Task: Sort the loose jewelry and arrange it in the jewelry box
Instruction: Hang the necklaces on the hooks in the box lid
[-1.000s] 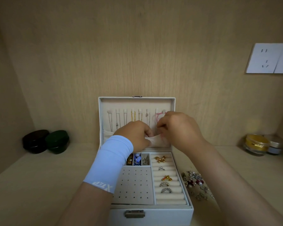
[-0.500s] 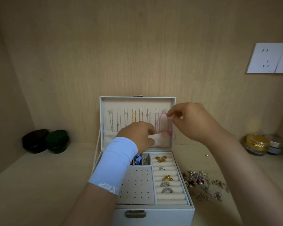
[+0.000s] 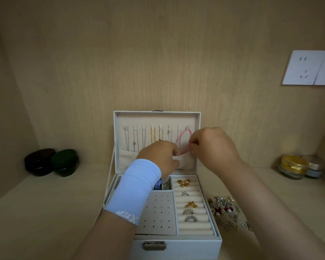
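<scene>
A white jewelry box (image 3: 176,246) stands open in front of me, its lid upright with several chains hanging from hooks. A pink cord necklace (image 3: 180,138) hangs from the rightmost hook (image 3: 187,127). My right hand (image 3: 212,147) pinches the lower part of the cord. My left hand (image 3: 160,156), with a light blue wrist sleeve, pinches the edge of the lid's cloth pocket (image 3: 184,162) and holds it open. Several rings, a gold bow among them (image 3: 183,182), sit in the ring rolls. A perforated earring pad (image 3: 158,212) fills the tray's left.
A pile of loose earrings and pearl pieces (image 3: 227,211) lies on the shelf right of the box. Two dark round cases (image 3: 51,161) stand at the back left, two cosmetic jars (image 3: 296,167) at the back right. A wall socket (image 3: 310,67) is on the wooden back panel.
My right hand lifted the pink cord up to the rightmost hook, then came back down along it to the pocket edge. My left hand stayed on the pocket.
</scene>
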The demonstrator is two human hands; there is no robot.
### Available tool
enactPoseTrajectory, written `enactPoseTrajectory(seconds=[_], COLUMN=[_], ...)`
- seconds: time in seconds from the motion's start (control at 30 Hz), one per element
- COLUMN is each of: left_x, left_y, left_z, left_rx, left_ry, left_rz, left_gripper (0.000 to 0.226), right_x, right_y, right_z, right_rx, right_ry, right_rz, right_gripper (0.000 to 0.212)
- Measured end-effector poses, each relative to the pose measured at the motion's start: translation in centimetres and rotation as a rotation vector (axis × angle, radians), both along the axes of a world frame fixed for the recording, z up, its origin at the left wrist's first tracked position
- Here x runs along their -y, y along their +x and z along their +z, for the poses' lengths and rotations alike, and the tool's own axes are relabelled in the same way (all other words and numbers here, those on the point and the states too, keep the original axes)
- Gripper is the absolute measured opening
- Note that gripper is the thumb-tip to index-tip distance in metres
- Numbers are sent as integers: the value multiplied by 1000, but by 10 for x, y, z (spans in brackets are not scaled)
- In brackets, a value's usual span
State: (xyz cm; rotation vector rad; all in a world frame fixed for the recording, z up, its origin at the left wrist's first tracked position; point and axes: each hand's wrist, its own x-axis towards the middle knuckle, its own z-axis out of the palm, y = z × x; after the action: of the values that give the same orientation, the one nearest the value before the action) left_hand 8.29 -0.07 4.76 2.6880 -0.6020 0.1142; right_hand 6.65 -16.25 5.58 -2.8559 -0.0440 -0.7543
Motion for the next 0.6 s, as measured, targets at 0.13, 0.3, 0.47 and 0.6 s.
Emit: enactPoseTrajectory(seconds=[0.13,0.3,0.47,0.6], left_x=[-3,-6,-3,-2], left_y=[0,2,0,1], left_z=[2,5,3,1], left_rx=[-39,-62,-63,-55], left_ry=[-38,-61,-53,-40], left_rz=[-9,0,2,-7], left_gripper=[22,20,28,34], right_x=[-5,-3,4,19], right_y=[6,7,2,-3], right_z=[-11,-8,-2,15], right_rx=[-27,-148,-200,54], right_ry=[-106,-193,146,228], right_rz=[87,155,347,238], right_gripper=[18,34,36,26])
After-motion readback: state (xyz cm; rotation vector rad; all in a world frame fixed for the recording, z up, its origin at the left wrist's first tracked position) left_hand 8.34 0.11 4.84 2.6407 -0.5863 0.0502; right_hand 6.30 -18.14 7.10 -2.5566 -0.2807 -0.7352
